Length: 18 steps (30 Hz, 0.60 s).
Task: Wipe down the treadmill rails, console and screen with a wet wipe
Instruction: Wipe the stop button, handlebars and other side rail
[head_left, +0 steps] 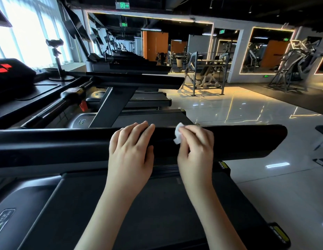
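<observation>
A wide black treadmill rail [247, 139] runs across the middle of the view. My left hand [131, 145] lies flat on top of it, fingers spread over the far edge, holding nothing. Just to its right, my right hand [196, 147] presses a crumpled white wet wipe [178, 134] against the rail, with the wipe sticking out past the fingertips. The console [12, 76] with a red lit display sits at the far left. The treadmill belt [157, 204] lies below my forearms.
A row of other treadmills [135, 82] stretches away beyond the rail. A phone holder on a stand [56, 56] rises at the left by the windows. Glossy tiled floor [247, 109] opens to the right, with weight machines [205, 73] and mirrors behind it.
</observation>
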Each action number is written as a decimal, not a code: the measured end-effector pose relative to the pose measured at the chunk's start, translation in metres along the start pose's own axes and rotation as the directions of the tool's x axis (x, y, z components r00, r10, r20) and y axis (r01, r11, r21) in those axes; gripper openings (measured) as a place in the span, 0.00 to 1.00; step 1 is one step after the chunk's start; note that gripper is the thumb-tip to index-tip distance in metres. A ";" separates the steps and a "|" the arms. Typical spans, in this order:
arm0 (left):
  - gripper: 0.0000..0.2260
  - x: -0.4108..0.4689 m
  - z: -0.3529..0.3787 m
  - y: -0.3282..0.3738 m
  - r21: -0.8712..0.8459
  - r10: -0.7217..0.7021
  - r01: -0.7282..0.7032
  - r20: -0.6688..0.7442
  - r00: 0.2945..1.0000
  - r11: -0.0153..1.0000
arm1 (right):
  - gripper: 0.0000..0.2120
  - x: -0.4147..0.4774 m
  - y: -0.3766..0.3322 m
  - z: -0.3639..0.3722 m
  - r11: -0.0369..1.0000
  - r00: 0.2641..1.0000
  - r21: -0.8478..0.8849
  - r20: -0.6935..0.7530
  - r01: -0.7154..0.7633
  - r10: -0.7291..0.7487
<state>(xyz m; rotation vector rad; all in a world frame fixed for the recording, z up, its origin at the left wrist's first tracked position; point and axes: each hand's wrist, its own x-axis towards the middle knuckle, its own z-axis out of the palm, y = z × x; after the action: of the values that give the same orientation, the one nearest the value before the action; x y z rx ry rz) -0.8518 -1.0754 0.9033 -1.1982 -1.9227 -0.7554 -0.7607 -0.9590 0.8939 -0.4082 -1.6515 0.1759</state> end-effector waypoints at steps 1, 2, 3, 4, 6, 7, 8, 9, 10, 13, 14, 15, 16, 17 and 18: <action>0.20 0.000 -0.001 0.000 -0.014 0.000 0.000 0.001 1.000 1.000 | 0.10 0.001 -0.002 0.001 0.999 0.998 0.014 0.054 0.044 -0.045; 0.20 0.000 -0.002 -0.001 -0.035 0.000 0.000 -0.002 1.000 0.999 | 0.10 0.004 -0.003 0.002 0.997 0.992 0.019 0.102 0.078 -0.080; 0.19 0.001 -0.003 -0.001 -0.061 0.000 0.000 -0.006 1.000 0.998 | 0.10 0.010 -0.001 0.003 0.996 0.988 0.005 0.131 0.088 -0.088; 0.19 0.001 -0.005 -0.002 -0.082 -0.005 0.004 -0.010 1.000 0.997 | 0.10 0.017 0.001 0.004 0.997 0.988 -0.027 0.141 0.069 -0.065; 0.18 0.001 -0.010 -0.006 -0.069 -0.042 0.040 -0.018 0.999 0.997 | 0.12 0.030 0.000 0.007 0.996 0.988 -0.089 0.156 -0.005 0.019; 0.18 0.000 -0.012 -0.010 -0.039 -0.070 0.069 -0.024 0.997 0.997 | 0.13 0.033 -0.003 0.008 0.995 0.983 -0.095 0.180 -0.021 0.038; 0.19 -0.001 -0.013 -0.013 -0.008 -0.098 0.098 -0.029 0.995 0.995 | 0.13 0.032 -0.008 0.008 0.996 0.977 -0.086 0.212 -0.007 0.025; 0.19 -0.002 -0.015 -0.017 0.014 -0.117 0.117 -0.029 0.993 0.993 | 0.12 0.028 -0.012 0.008 0.997 0.970 -0.067 0.242 0.028 -0.011; 0.19 -0.002 -0.015 -0.019 0.027 -0.122 0.123 -0.027 0.992 0.992 | 0.11 0.022 -0.013 0.005 0.996 0.965 -0.045 0.257 0.073 -0.059; 0.19 -0.003 -0.016 -0.021 0.037 -0.106 0.107 -0.030 0.994 0.994 | 0.10 0.014 0.000 -0.005 0.993 0.980 -0.037 0.171 0.108 -0.100; 0.19 -0.002 -0.016 -0.021 0.036 -0.106 0.108 -0.034 0.994 0.994 | 0.08 0.013 0.006 -0.007 0.997 0.993 -0.046 0.101 0.063 -0.059; 0.19 -0.002 -0.016 -0.021 0.036 -0.107 0.108 -0.038 0.994 0.993 | 0.07 0.011 0.008 -0.008 0.999 0.999 -0.044 0.039 0.012 -0.010; 0.19 -0.002 -0.016 -0.021 0.036 -0.107 0.108 -0.042 0.993 0.993 | 0.05 0.006 0.005 -0.008 0.999 1.000 -0.033 0.013 -0.026 0.027; 0.19 -0.002 -0.016 -0.021 0.037 -0.107 0.109 -0.047 0.993 0.993 | 0.06 0.001 0.000 -0.007 0.999 0.999 -0.017 0.028 -0.042 0.042; 0.19 -0.003 -0.015 -0.021 0.036 -0.109 0.111 -0.051 0.993 0.993 | 0.07 -0.005 -0.008 -0.005 0.999 0.997 -0.001 0.064 -0.034 0.034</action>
<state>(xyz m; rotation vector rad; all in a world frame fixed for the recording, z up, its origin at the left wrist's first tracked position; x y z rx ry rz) -0.8659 -1.0970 0.9074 -1.0481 -1.9670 -0.7938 -0.7562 -0.9688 0.8927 -0.4349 -1.7078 0.2167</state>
